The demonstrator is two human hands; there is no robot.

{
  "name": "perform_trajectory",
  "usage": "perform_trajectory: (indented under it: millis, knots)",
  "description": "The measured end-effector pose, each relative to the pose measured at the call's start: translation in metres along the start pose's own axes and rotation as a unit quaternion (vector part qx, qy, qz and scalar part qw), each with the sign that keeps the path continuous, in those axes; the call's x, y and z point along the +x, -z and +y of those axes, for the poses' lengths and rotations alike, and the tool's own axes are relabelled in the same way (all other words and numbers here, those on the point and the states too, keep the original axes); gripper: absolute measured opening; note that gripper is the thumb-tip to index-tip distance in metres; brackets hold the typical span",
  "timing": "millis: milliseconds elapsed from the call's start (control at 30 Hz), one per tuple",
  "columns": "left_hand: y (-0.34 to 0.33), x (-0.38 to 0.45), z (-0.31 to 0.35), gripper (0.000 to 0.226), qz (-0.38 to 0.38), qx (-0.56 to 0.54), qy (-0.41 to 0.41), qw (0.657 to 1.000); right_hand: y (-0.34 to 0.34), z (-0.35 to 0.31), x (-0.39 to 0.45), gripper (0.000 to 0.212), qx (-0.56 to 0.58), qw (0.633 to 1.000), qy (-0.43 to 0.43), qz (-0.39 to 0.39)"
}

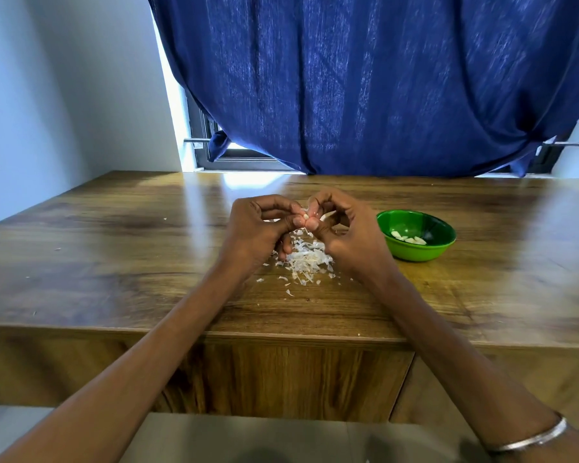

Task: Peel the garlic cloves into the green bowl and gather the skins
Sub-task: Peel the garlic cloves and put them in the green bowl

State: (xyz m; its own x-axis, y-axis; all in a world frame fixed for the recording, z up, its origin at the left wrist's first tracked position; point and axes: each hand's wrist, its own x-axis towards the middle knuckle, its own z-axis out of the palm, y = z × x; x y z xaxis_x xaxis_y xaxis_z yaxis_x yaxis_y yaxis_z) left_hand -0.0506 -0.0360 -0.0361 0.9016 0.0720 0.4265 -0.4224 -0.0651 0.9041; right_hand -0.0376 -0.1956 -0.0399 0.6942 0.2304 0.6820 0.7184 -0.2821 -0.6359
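Note:
My left hand (261,228) and my right hand (341,228) meet above the wooden table (114,255), fingers curled. Between their fingertips they pinch a small garlic clove (305,216) with bits of skin on it. Directly below the hands lies a loose pile of white garlic skins (306,260), with flakes scattered around it. The green bowl (418,252) stands to the right of my right hand and holds several peeled cloves (409,238).
A blue curtain (381,81) hangs over the window behind the table's far edge. The table's front edge (281,337) runs across below my forearms. A silver bangle (532,437) sits on my right wrist. Tiny skin flakes dot the table's left part.

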Motion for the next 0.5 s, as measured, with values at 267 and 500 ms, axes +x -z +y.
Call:
perform_trajectory:
  millis: [267, 500]
  knots:
    - [-0.0003, -0.0002, -0.0029, 0.01, 0.009, 0.018, -0.022, 1.0, -0.002, 0.0005, -0.0014, 0.013, -0.001, 1.0, 0.008, 0.019]
    - [0.0001, 0.0004, -0.0041, 0.008, -0.002, 0.024, -0.023, 0.999, -0.005, 0.0018, 0.0, 0.011, 0.007, 1.0, -0.003, -0.007]
